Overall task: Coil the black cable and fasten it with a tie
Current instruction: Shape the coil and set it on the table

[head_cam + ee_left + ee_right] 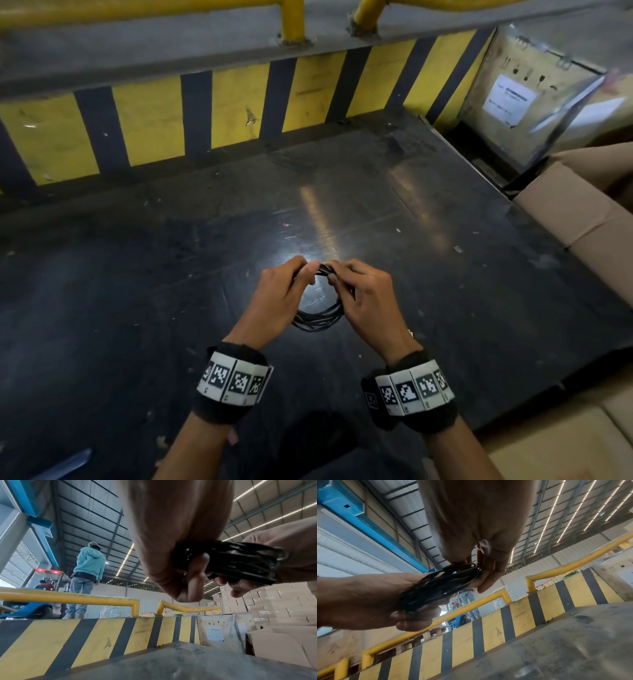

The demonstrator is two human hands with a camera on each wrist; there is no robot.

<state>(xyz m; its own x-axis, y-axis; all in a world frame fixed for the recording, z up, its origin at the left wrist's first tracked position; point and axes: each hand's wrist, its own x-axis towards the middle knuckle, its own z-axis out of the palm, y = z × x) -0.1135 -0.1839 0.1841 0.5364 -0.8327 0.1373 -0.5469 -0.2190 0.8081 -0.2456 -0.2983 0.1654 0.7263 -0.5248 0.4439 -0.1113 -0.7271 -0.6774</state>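
Both hands hold the black cable point(320, 317), which is wound into a small round coil and raised above the dark table point(137, 291).

Left hand point(279, 298): thumb and fingers are curled and pinch the bundled strands at the far top of the coil. In the left wrist view the thumb presses the bundle from below and the strands fan out to the right of the grip.

Right hand point(366, 301): the fingers are curled and pinch the same bundle, just beside the left-hand grip. The fingertips of the two hands nearly touch. In the right wrist view the right fingers point(486, 574) close on the upper end of the bundle, while the left hand cups the lower end.

Coil position: the loop hangs toward the person from the two grips. Its near arc shows between the wrists; its sides are hidden behind the palms.

Limits of view:
- A tie cannot be made out; black strands fill the pinch point, and whether either hand holds a tie there cannot be told.
- The cable ends are not visible.
- Both wrist views are filled largely by the back of the palm, and the strands are blurred.
- Whether the coil touches the table cannot be told.

Beyond the grips stands a yellow and black striped barrier point(226, 106), and to the right of them lie cardboard boxes point(579, 219), cut off by the frame edge.
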